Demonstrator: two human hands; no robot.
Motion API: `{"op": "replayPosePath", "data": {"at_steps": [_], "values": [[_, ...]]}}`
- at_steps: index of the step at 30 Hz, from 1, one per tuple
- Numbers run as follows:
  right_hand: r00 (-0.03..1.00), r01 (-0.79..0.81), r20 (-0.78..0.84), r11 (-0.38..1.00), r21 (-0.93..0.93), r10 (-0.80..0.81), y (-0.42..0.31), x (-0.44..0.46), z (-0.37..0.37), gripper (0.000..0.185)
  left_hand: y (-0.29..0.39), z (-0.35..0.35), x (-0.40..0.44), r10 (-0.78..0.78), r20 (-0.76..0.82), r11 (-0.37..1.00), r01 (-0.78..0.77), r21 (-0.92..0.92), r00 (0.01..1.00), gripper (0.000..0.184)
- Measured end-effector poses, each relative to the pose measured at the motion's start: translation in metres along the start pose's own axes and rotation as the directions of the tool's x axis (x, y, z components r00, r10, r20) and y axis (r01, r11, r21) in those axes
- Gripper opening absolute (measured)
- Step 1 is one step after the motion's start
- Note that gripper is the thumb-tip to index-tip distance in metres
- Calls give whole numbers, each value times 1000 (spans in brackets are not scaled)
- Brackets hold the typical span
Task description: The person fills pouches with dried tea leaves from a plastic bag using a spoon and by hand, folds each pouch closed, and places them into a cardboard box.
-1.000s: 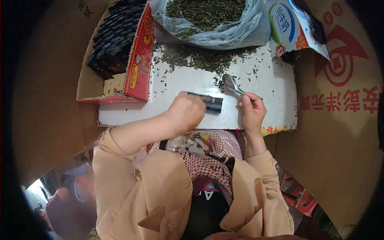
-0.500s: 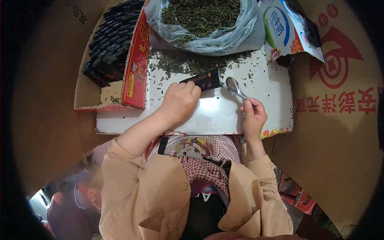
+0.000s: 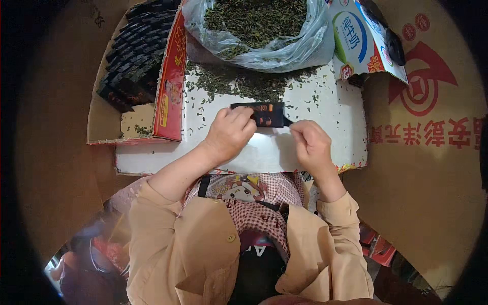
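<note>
A small black packet (image 3: 274,116) with orange print lies level above the white board. My left hand (image 3: 231,133) is closed on its left part, fingers over the top. My right hand (image 3: 312,142) is closed in a pinch around the end of a spoon (image 3: 287,122); only a short, dark stretch of the handle shows. The spoon's bowl is hidden at the packet's right end, apparently inside it. Just behind the packet, loose dried tea leaves (image 3: 244,86) are scattered, and a clear plastic bag (image 3: 305,53) full of the same leaves stands open.
On the left, a red cardboard box (image 3: 170,96) holds rows of many black packets (image 3: 134,61). A cut milk carton (image 3: 351,38) stands back right with black items in it. The white board (image 3: 335,137) carries stray leaves, and large brown cardboard (image 3: 422,203) surrounds it.
My right hand has moved the spoon to the packet's right end, and its bowl has gone out of sight. The packet has turned level and come slightly nearer me.
</note>
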State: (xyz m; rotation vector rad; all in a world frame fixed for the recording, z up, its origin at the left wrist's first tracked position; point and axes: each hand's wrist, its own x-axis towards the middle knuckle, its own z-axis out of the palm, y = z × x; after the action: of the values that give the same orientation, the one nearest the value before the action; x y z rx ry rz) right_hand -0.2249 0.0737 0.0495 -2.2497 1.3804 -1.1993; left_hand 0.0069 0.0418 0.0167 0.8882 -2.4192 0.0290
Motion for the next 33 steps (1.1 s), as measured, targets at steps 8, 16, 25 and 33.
{"op": "replayPosePath", "data": {"at_steps": [8,16,25,33], "values": [[917,-397,173,862,315,359,-2,6,9,7,-7,8,4,-344,94,764,337,-551,934,51],[959,235,165,972,-10,-230,-30,36,-1,18,0,2,25,-313,217,872,371,-319,924,61],[841,-530,321,778,336,435,-28,48,-1,3,-6,18,20,-350,-60,843,286,-455,935,44],[622,-776,478,407,483,620,-19,74,-5,11,-6,19,28,-491,-70,754,384,-533,868,48]]}}
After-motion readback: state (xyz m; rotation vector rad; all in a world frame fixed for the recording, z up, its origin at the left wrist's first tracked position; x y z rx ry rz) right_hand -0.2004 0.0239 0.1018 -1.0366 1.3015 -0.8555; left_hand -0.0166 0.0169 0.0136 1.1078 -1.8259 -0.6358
